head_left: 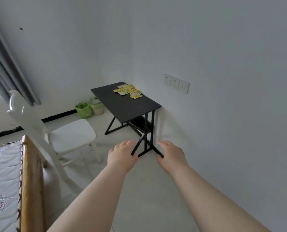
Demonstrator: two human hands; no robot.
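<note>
A small black folding table (122, 104) stands against the white wall ahead. Several yellow and white cards (128, 91) lie scattered on its far right part. Both my arms stretch forward over the floor, well short of the table top. My left hand (121, 155) and my right hand (172, 154) are seen from the back, fingers relaxed and pointing forward, holding nothing. They hang in front of the table's black legs.
A white chair (74, 136) stands left of the table. Green bags (89, 108) sit on the floor by the far wall. A wooden bed frame (31, 181) with a mattress fills the lower left. Wall sockets (176, 83) are right of the table; a grey curtain (7, 72) hangs at left.
</note>
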